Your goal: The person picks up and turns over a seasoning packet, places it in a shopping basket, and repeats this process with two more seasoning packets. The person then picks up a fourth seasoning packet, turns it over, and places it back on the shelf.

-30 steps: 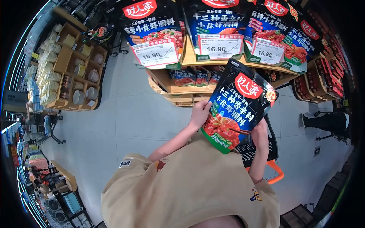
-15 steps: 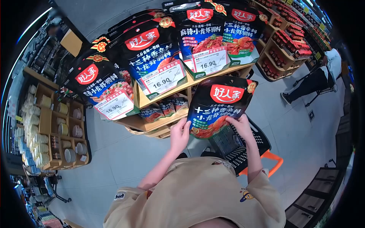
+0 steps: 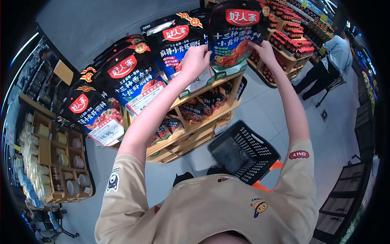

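Observation:
Both my hands hold one black pouch (image 3: 237, 30) with a red logo and a crayfish picture, upright at the right end of the wooden display shelf (image 3: 195, 132). My left hand (image 3: 198, 61) grips its left edge, in front of another pouch (image 3: 175, 38). My right hand (image 3: 263, 52) pinches its right edge near the crayfish picture. Farther left stand more large black pouches (image 3: 126, 75), with price cards in front. The fingertips of my left hand are partly hidden.
Below, a black basket (image 3: 254, 148) with an orange handle stands on the floor. To the left is a shelf of bowls and cups (image 3: 67, 154). A person in a light top (image 3: 339, 53) stands at the right with a cart. Shelves of red jars (image 3: 290, 36) are behind.
Both hands have lifted the pouch up and forward, from in front of the display to its right end. The view has shifted, and the basket shows more fully.

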`<move>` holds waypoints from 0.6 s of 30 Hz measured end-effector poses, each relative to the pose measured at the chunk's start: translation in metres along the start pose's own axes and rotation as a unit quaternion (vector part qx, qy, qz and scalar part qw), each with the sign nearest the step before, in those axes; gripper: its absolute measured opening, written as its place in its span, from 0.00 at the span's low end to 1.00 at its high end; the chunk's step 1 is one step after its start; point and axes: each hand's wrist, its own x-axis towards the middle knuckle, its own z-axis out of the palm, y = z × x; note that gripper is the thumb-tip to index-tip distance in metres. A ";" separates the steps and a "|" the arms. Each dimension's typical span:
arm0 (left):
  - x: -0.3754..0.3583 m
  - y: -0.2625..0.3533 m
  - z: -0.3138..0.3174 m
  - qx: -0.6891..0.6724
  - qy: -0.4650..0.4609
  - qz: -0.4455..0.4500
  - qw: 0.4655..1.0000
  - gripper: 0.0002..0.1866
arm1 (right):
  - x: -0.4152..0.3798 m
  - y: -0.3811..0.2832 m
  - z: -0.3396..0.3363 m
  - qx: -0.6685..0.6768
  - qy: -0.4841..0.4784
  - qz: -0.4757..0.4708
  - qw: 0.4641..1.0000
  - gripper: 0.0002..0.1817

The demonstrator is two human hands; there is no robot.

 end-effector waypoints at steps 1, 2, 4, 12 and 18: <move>0.004 0.001 0.002 0.001 0.000 0.002 1.000 0.10 | 0.009 0.007 -0.001 -0.024 -0.006 0.003 1.000 0.09; 0.007 0.003 0.003 0.037 -0.029 -0.033 0.998 0.10 | 0.015 0.014 -0.002 -0.047 -0.011 0.006 0.999 0.09; 0.013 -0.001 0.009 0.075 -0.057 -0.067 0.993 0.11 | 0.021 0.024 -0.001 -0.036 -0.020 0.020 0.999 0.10; 0.014 -0.017 0.030 0.113 -0.104 -0.117 0.981 0.12 | 0.043 0.074 0.011 -0.012 -0.046 0.019 0.999 0.11; 0.013 -0.026 0.033 0.126 -0.111 -0.156 0.973 0.11 | 0.040 0.082 0.018 -0.028 -0.049 -0.001 0.998 0.14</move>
